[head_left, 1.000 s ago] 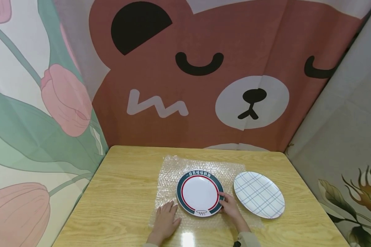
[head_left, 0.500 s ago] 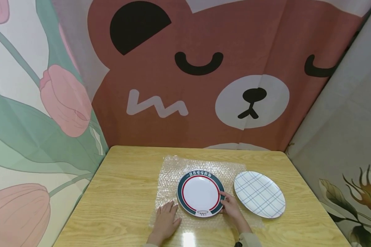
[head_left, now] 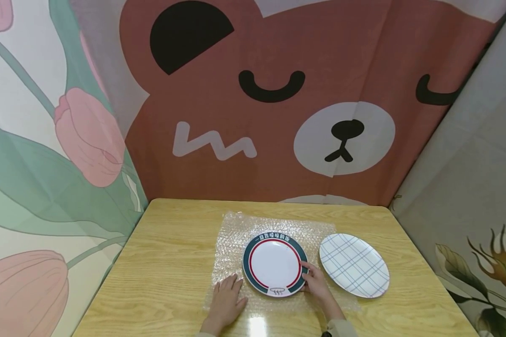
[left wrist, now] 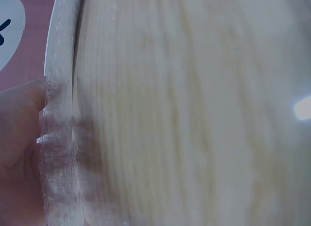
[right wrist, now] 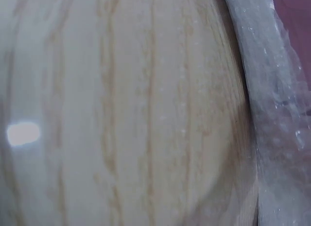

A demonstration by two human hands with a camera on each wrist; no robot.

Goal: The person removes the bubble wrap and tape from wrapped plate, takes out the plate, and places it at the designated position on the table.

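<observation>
A round white plate with a dark green rim and a red ring lies on a sheet of bubble wrap in the head view. My right hand grips this plate at its right edge, thumb and fingertips at the green rim. To the left, my left hand rests palm down on the near left part of the wrap, its fingers extended. The left wrist view has part of my left hand against the bubble wrap. In the right wrist view only wrap and wood show; the hand is hidden.
A second white plate with a blue checked pattern lies right of the wrap, overlapping its edge. The wooden table runs back to a curtain with a bear print. Printed fabric also hangs along both sides.
The green-rimmed plate has shifted slightly to the right, with my right hand still gripping its edge. My left hand has stayed in place on the wrap.
</observation>
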